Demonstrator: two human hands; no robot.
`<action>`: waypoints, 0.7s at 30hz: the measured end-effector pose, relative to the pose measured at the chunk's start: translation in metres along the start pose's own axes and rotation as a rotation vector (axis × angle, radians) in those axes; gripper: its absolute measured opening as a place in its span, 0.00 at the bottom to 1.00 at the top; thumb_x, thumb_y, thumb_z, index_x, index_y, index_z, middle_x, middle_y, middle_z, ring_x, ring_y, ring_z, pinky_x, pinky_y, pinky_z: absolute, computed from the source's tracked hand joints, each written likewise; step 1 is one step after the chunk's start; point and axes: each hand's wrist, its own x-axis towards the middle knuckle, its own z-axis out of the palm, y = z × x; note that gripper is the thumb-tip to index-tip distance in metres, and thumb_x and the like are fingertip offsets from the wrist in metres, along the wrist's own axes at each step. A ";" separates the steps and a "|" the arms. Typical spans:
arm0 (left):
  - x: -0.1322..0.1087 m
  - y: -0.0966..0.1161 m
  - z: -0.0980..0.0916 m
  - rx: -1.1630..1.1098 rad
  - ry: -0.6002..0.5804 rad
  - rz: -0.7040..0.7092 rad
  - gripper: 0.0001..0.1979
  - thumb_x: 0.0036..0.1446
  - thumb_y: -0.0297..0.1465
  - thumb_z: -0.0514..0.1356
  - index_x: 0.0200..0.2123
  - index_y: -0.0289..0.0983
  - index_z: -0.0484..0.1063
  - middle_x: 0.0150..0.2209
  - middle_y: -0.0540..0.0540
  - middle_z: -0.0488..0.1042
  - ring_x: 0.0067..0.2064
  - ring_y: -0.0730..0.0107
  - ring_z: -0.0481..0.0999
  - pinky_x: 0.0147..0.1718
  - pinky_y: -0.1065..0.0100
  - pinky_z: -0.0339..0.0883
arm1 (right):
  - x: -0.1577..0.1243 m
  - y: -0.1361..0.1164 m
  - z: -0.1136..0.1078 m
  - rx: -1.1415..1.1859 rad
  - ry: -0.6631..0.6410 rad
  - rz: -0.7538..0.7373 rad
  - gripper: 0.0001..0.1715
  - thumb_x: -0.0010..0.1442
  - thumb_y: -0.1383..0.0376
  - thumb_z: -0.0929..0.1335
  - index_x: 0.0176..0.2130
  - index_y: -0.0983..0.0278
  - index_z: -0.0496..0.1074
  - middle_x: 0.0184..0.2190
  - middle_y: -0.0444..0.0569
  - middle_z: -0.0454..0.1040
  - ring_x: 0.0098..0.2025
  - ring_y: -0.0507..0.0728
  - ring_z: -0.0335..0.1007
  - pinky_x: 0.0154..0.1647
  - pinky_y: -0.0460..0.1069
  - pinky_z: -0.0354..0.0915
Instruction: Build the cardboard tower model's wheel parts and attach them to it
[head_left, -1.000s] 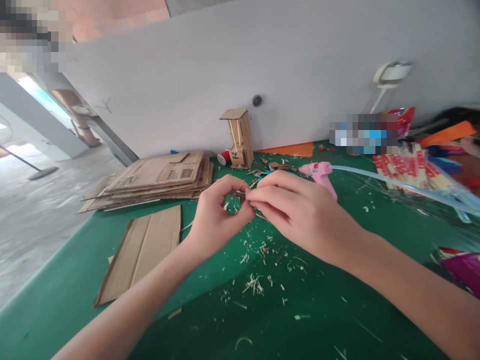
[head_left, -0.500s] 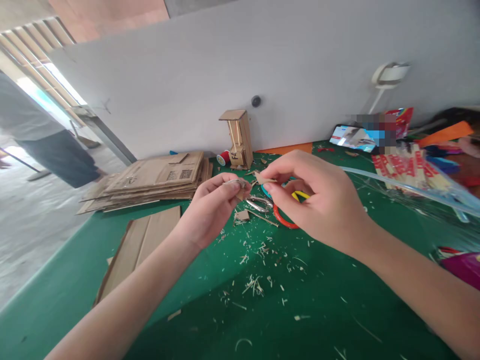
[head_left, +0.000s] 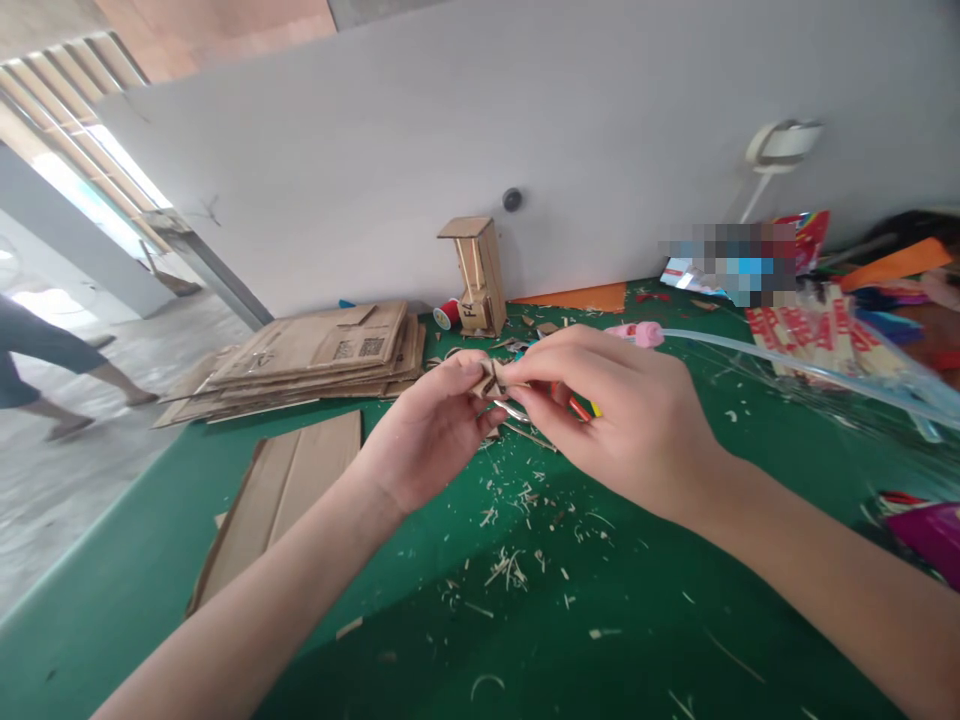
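Observation:
In front of me, above the green table, my left hand [head_left: 431,430] pinches a small piece of cardboard [head_left: 491,382] between thumb and fingers. My right hand [head_left: 622,415] meets it from the right, its thumb and forefinger pinched on a small cardboard scrap at that piece's edge. Whether the two bits are joined or only touching I cannot tell. Under the hands lie a shiny metal tool [head_left: 514,411] and red and yellow handles, mostly covered by my right hand.
Behind stands a cardboard model [head_left: 484,285] beside a red spool [head_left: 448,315]. Left are stacked cardboard [head_left: 300,350] and a flat sheet [head_left: 296,490]. Shavings [head_left: 510,570] litter the table [head_left: 420,620]. A pink-tipped clear tube [head_left: 720,345] and printed packet [head_left: 799,330] lie right. A person's legs [head_left: 67,350] show left.
My right hand has brought its scrap left against the piece in my left hand. My left hand has turned, showing more palm. The person at left has moved.

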 end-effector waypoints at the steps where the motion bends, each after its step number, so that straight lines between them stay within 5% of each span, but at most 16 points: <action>1: 0.000 0.000 0.001 0.002 -0.006 -0.001 0.03 0.53 0.32 0.56 0.28 0.40 0.67 0.29 0.48 0.70 0.32 0.69 0.71 0.32 0.65 0.69 | 0.000 0.000 0.000 -0.003 0.003 -0.005 0.09 0.61 0.70 0.62 0.38 0.60 0.70 0.36 0.47 0.75 0.37 0.52 0.70 0.38 0.49 0.67; 11: -0.005 0.001 0.010 -0.346 0.016 -0.094 0.03 0.53 0.26 0.57 0.28 0.35 0.69 0.28 0.51 0.70 0.31 0.77 0.70 0.33 0.74 0.67 | 0.001 0.002 -0.001 0.040 -0.032 -0.099 0.09 0.60 0.73 0.62 0.36 0.65 0.71 0.31 0.48 0.74 0.33 0.50 0.68 0.33 0.46 0.66; 21: -0.004 0.003 0.010 -0.439 0.082 -0.115 0.04 0.54 0.26 0.56 0.28 0.34 0.70 0.28 0.50 0.72 0.31 0.76 0.70 0.33 0.72 0.67 | 0.001 0.002 -0.006 0.012 -0.052 -0.109 0.09 0.58 0.74 0.63 0.35 0.64 0.71 0.30 0.46 0.74 0.31 0.50 0.68 0.30 0.46 0.64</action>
